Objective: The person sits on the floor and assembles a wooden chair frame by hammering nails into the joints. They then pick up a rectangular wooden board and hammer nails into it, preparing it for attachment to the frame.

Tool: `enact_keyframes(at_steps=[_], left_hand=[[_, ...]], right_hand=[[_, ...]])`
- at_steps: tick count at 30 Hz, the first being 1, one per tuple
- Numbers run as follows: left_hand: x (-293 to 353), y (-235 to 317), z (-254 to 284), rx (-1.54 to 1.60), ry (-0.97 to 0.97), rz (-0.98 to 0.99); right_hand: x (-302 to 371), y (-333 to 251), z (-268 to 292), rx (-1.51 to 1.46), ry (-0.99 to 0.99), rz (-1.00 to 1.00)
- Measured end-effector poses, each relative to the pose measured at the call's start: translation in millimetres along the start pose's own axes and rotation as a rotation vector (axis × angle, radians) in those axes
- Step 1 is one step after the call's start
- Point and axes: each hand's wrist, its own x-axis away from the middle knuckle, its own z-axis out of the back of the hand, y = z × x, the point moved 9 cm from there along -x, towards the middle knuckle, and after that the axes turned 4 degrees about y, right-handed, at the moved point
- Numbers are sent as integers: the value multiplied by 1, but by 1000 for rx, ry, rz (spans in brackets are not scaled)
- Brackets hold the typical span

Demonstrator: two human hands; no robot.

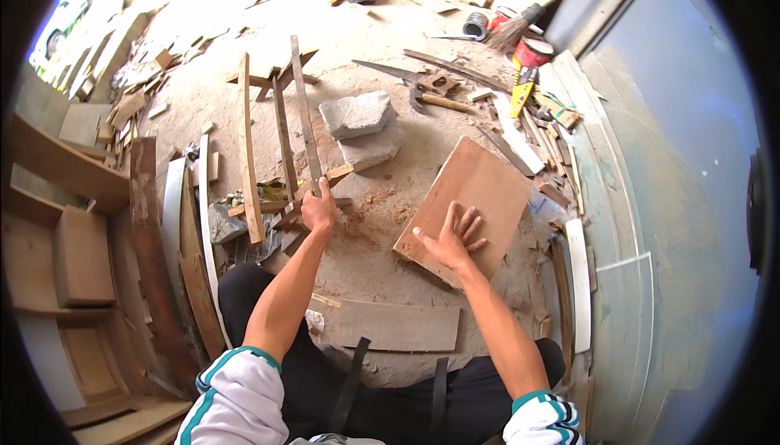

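My left hand (319,208) is closed around the near end of a long, narrow wooden slat (305,112), which points away from me. Beside it are another dark slat (283,132) and a paler strip (247,152), with short crosspieces at both ends. Whether they are joined as one frame I cannot tell. With fingers spread, my right hand (453,240) rests on the face of a rectangular wooden board (483,181), which lies tilted at the right. Two stacked stone blocks (357,114) sit between the slats and the board.
Beyond the board lie a hammer (445,104), a handsaw (386,69) and a yellow-handled saw (523,87). A broom (513,29) and a red can (534,51) stand near the grey panel (674,160). A flat plank (398,325) lies before my knees. Wooden cabinetry (85,258) lines the left; offcuts litter the floor.
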Motion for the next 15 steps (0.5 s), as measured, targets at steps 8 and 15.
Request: enact_keyframes(at_steps=[8,15], left_hand=[[21,-7,-12,156,-198,-2],[163,99,-4,240,142,-884]], right_hand=[[32,136,63,-330,92,341],[83,344,101,-83,105,-306]])
